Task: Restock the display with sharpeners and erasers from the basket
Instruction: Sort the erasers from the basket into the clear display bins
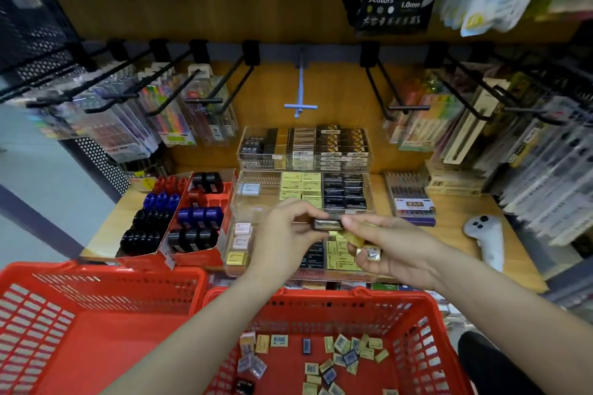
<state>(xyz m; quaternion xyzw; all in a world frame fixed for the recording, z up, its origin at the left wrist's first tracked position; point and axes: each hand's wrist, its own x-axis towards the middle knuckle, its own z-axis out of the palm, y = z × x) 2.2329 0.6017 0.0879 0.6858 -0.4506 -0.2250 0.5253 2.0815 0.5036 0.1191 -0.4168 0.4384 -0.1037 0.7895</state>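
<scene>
Just above the clear display tray (237, 202), the left hand (282, 234) and right hand (385, 244) are pinching a small black eraser (328, 224) by its ends, the right also cupping a gold-wrapped eraser (369, 253); both are probably light, firm, best gripped across short sides.

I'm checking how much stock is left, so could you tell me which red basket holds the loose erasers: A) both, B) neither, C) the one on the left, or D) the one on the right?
D: the small wrapped erasers lie scattered on the floor of the right basket, while the left basket shows only bare red plastic.

Erasers (340, 359) in basket (426, 330); display (305, 183) behind, sharpeners (195, 218) seemingly left.
</scene>
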